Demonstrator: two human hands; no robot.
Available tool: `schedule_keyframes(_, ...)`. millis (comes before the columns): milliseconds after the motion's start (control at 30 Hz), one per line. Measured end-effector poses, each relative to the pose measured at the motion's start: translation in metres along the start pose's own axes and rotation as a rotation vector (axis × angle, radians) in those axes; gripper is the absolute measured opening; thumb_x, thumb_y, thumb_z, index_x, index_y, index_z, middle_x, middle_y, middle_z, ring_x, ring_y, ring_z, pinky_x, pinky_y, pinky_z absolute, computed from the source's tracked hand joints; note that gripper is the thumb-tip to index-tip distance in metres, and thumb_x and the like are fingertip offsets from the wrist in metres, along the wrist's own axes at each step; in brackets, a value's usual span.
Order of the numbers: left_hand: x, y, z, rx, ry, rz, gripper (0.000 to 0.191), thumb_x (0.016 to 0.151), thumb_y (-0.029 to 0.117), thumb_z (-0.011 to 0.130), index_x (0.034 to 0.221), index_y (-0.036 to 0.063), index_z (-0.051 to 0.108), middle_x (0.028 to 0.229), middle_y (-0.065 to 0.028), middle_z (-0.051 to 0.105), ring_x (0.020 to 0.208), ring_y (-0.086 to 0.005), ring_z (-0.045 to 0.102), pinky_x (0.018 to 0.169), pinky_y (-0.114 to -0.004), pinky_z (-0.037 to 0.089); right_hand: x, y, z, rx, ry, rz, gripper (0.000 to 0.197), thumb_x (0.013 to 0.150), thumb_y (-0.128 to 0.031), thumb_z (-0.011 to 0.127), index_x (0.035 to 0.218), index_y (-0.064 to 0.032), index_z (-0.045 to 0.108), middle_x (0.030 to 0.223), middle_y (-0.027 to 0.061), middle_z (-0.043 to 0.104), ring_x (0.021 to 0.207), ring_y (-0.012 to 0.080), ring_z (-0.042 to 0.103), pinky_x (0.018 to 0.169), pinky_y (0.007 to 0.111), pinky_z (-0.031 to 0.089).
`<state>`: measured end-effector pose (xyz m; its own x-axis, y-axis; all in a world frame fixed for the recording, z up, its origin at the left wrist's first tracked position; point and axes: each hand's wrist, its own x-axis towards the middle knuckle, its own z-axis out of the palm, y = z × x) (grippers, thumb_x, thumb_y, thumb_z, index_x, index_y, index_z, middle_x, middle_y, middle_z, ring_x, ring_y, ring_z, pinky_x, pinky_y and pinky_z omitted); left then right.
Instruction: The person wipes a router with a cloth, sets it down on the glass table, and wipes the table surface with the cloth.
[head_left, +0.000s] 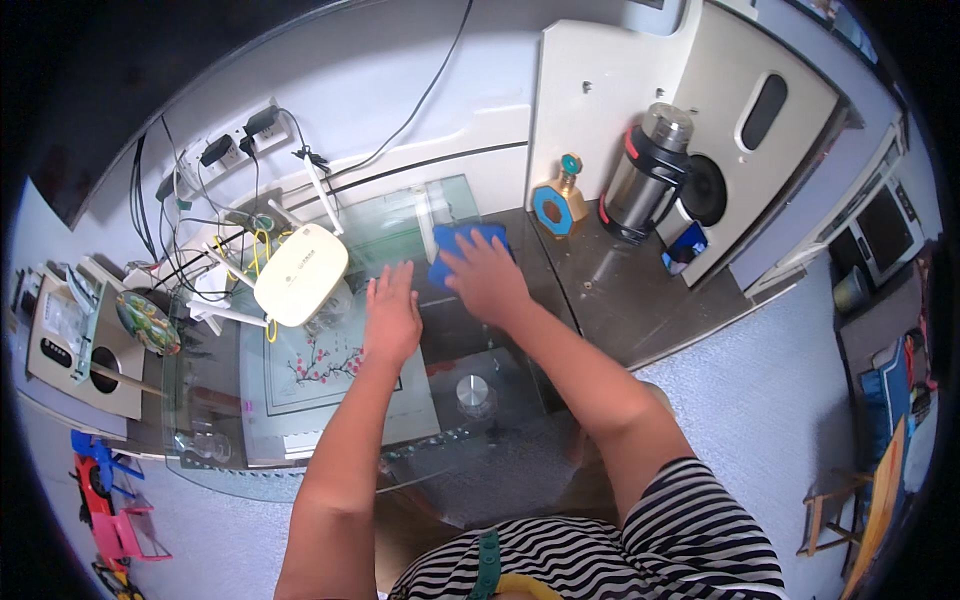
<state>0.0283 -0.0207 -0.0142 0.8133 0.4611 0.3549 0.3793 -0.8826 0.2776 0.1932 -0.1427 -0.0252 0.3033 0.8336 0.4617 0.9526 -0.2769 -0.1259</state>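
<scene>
My right hand (489, 279) lies palm down over a folded blue cloth (444, 238), holding it against the right end of a glass-topped stand (450, 319). Part of the cloth is hidden under the fingers. To its left, my left hand (393, 315) is stretched flat with no object in it, just above or on the glass; the contact cannot be made out. Close to that hand, a white router (302, 274) with several antennas rests on the glass. Under the glass, a picture of a red-blossomed branch (326, 366) shows through.
A steel vacuum flask (643, 180) and a gold and blue bottle (559, 202) stand on the dark cabinet top (600, 277) at right. Behind the router are tangled cables and a power strip (236, 146). A decorated round plate (148, 322) leans at far left.
</scene>
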Motion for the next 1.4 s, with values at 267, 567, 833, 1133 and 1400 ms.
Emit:
schedule_keyframes(267,0.004,-0.006,0.010,0.021,-0.018,-0.036,0.043,0.100,0.014,0.047,0.142,0.0056,0.051,0.151,-0.0156,0.047,0.144,-0.0341,0.038,0.122,-0.049,0.023,-0.162,-0.104,-0.118,0.170,-0.194,-0.130,0.047,0.093,-0.039,0.062,0.134,-0.0163,0.063,0.149,0.0147,0.049,0.143,0.0352,0.039,0.119,0.052,0.026)
schedule_keyframes(567,-0.002,-0.052,-0.013,-0.169,-0.202,0.035,0.045,0.101,0.016,0.051,0.144,0.0043,0.047,0.151,-0.0202,0.046,0.145,-0.0390,0.036,0.121,-0.051,0.026,-0.153,-0.110,-0.097,0.246,-0.187,-0.171,0.040,0.095,-0.037,0.061,0.133,-0.0240,0.064,0.149,0.0124,0.050,0.144,0.0334,0.039,0.118,0.053,0.028)
schedule_keyframes(833,-0.045,-0.064,-0.026,-0.014,-0.046,0.084,0.043,0.101,0.014,0.050,0.141,0.0026,0.049,0.148,-0.0192,0.048,0.143,-0.0376,0.038,0.121,-0.051,0.025,-0.030,-0.073,-0.025,0.079,-0.172,-0.165,0.043,0.103,-0.038,0.049,0.144,-0.0244,0.053,0.153,0.0156,0.045,0.144,0.0378,0.037,0.116,0.055,0.029)
schedule_keyframes(1133,-0.050,-0.051,-0.042,-0.048,-0.015,0.057,0.038,0.101,0.010,0.049,0.138,0.0030,0.052,0.146,-0.0179,0.051,0.142,-0.0363,0.041,0.120,-0.050,0.027,0.107,-0.022,0.064,0.007,0.051,-0.099,0.040,0.100,-0.042,0.051,0.136,-0.0280,0.061,0.146,0.0121,0.053,0.136,0.0350,0.047,0.112,0.054,0.034)
schedule_keyframes(1400,-0.048,-0.047,-0.039,-0.112,0.024,0.029,0.039,0.099,0.006,0.048,0.138,0.0007,0.051,0.144,-0.0208,0.052,0.140,-0.0366,0.043,0.121,-0.048,0.027,0.153,-0.009,0.087,0.009,0.010,-0.007,0.044,0.103,-0.044,0.045,0.142,-0.0282,0.056,0.151,0.0101,0.050,0.143,0.0340,0.041,0.116,0.054,0.029)
